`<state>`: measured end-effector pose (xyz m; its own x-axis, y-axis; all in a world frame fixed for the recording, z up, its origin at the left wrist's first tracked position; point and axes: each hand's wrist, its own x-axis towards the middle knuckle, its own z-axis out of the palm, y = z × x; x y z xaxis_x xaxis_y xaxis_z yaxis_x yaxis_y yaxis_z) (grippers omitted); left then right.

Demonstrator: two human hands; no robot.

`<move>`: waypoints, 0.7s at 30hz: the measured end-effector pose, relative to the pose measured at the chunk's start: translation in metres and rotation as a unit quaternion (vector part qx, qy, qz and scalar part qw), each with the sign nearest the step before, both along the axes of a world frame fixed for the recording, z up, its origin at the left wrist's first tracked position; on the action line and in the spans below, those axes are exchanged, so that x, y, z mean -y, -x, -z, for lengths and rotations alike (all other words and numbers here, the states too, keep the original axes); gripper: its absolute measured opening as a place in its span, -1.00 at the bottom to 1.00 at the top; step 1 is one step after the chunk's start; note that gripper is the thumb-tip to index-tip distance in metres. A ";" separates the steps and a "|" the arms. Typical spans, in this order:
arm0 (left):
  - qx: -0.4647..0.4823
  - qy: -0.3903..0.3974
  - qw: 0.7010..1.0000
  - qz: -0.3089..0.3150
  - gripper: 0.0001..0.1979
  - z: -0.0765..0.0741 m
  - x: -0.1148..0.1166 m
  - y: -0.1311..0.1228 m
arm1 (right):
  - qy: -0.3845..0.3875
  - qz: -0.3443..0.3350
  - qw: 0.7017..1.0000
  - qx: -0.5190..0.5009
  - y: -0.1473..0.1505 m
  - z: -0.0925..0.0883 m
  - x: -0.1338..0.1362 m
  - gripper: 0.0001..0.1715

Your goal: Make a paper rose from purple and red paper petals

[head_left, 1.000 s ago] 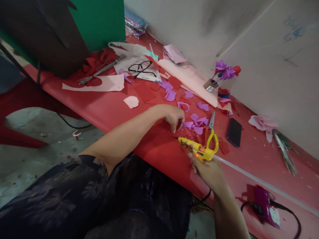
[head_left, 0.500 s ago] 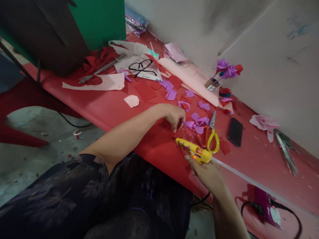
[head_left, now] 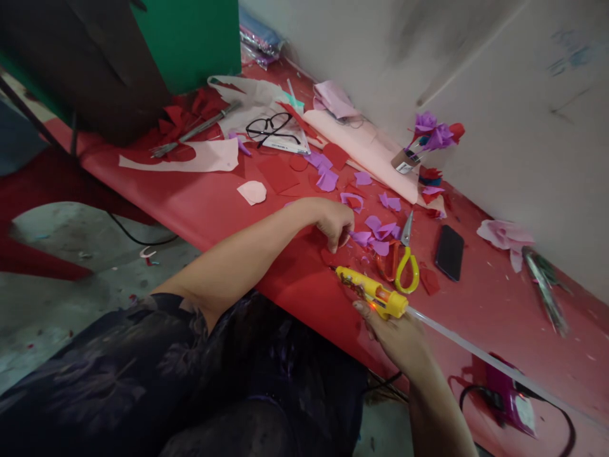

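Note:
My right hand (head_left: pixel 387 336) is wrapped round a yellow hot glue gun (head_left: pixel 373 291); a small orange light glows on it. A long clear glue stick (head_left: pixel 457 336) sticks out of its back end. The nozzle points left, just below my left hand (head_left: pixel 337 223). That hand is closed in a pinch over the table, beside purple paper petals (head_left: pixel 378 233). What its fingertips hold is hidden. A red paper piece (head_left: pixel 334 257) lies right under the fingers. Yellow-and-orange-handled scissors (head_left: pixel 407 251) lie just beyond the glue gun.
On the red table (head_left: pixel 190 209) lie a phone (head_left: pixel 449 252), glasses (head_left: pixel 271 130), a pale pink paper roll (head_left: pixel 366 155) and cut paper pieces. Purple paper flowers (head_left: pixel 432 130) stand in a small holder by the wall. A purple box with cables (head_left: pixel 511 397) sits at lower right.
The glue gun has shifted slightly down and right, its nozzle a little farther from my left hand. The red paper piece under the left fingers shows more clearly. My left hand has barely moved.

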<state>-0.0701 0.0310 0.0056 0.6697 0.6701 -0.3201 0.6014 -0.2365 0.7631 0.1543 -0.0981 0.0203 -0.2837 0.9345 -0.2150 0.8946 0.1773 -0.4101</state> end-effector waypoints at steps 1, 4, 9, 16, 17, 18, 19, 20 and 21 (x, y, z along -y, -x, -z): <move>0.000 -0.001 1.000 0.000 -0.87 0.000 0.000 0.000 | 0.008 0.013 1.000 0.002 0.001 0.000 0.000 -0.46; -0.010 -0.007 1.000 0.003 -0.88 -0.002 0.001 0.000 | 0.043 0.058 0.997 0.009 0.007 -0.001 -0.002 -0.47; -0.016 -0.018 1.000 0.011 -0.89 -0.004 0.003 0.000 | 0.066 0.060 0.996 -0.012 0.007 -0.002 0.000 -0.49; -0.024 -0.022 0.999 0.017 -0.85 -0.002 0.001 0.001 | 0.060 0.066 0.996 -0.017 0.005 0.000 0.001 -0.56; -0.024 -0.021 0.999 0.015 -0.85 -0.002 0.001 0.001 | 0.064 0.068 0.995 -0.019 0.006 0.001 0.001 -0.57; -0.023 -0.019 0.999 0.013 -0.85 -0.002 0.001 0.001 | 0.070 0.068 0.995 -0.022 0.006 0.001 0.001 -0.57; -0.021 -0.018 1.000 0.011 -0.85 -0.002 0.000 0.001 | 0.074 0.068 0.995 -0.023 0.006 0.000 0.001 -0.56; -0.018 -0.016 1.000 0.010 -0.86 -0.001 0.000 0.001 | 0.076 0.068 0.995 -0.022 0.006 0.000 0.001 -0.55; -0.015 -0.014 1.000 0.010 -0.87 -0.001 0.000 0.001 | 0.074 0.071 0.995 -0.019 0.005 -0.002 0.002 -0.54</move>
<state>-0.0710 0.0311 0.0062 0.6731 0.6661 -0.3214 0.6192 -0.2699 0.7374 0.1493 -0.0998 0.0218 -0.1625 0.9246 -0.3445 0.8896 -0.0137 -0.4565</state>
